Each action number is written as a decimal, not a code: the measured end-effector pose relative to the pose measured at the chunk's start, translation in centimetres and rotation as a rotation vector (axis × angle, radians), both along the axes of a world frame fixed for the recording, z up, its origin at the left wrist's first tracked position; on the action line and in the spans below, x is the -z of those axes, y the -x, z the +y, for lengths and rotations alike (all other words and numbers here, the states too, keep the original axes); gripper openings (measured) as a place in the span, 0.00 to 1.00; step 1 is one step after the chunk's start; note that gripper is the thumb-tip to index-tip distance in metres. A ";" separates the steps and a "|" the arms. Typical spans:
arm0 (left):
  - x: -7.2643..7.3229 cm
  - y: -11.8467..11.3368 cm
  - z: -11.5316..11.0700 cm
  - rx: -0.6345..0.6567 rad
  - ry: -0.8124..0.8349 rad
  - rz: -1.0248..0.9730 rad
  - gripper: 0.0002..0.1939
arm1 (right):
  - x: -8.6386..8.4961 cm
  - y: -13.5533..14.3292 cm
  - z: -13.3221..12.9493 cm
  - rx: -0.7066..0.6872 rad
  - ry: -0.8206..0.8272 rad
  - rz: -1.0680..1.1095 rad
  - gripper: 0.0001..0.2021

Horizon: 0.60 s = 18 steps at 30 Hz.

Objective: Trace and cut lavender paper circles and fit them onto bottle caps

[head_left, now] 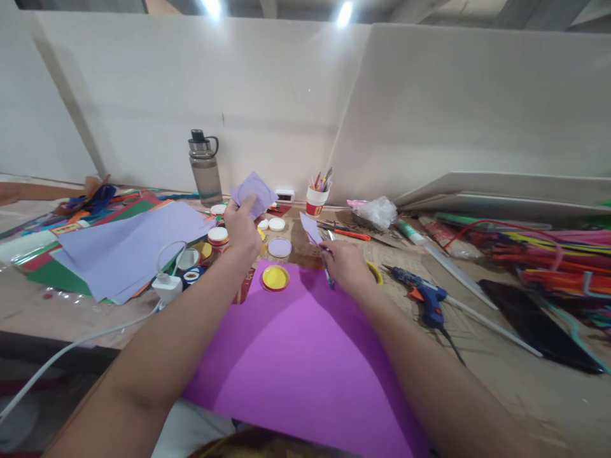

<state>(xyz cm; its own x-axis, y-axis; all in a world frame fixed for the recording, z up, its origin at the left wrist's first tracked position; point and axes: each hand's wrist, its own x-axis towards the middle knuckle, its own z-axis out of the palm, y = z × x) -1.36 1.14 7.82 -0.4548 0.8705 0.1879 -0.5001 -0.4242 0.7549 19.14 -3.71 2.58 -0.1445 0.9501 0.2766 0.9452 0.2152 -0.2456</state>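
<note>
My left hand (242,226) is raised above the table, thumb and fingers closed on a lilac paper square (255,191) with a faint circle outlined on it. In my right hand (346,262), the fingers pinch a smaller lilac paper piece (311,228). A slim dark-blue tool (329,275) pokes out below those fingers; its kind is hard to make out. Below both hands lies a large purple sheet (305,356). On its far edge sits a round lid with yellow inside (275,278). A lilac disc (279,247) lies just beyond.
At left are stacked coloured paper sheets (133,248), a white plug with cable (167,287) and a water bottle (205,172). A cup of pens (317,198) stands at the back. A blue glue gun (427,298), an orange-handled cutter (352,235) and coloured pipe cleaners (548,254) lie at right.
</note>
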 end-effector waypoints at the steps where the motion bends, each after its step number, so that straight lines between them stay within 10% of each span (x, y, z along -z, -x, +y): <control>1: 0.0 0.0 0.0 0.001 0.000 0.001 0.15 | -0.1 -0.2 0.1 0.029 -0.040 0.021 0.16; 12: 0.0 -1.6 -1.5 0.078 -0.084 0.131 0.11 | 0.6 -1.5 0.7 0.063 -0.125 0.109 0.16; 18: 1.7 -6.0 -6.7 0.694 0.035 0.404 0.15 | 2.2 -0.5 0.0 -0.057 -0.115 0.005 0.15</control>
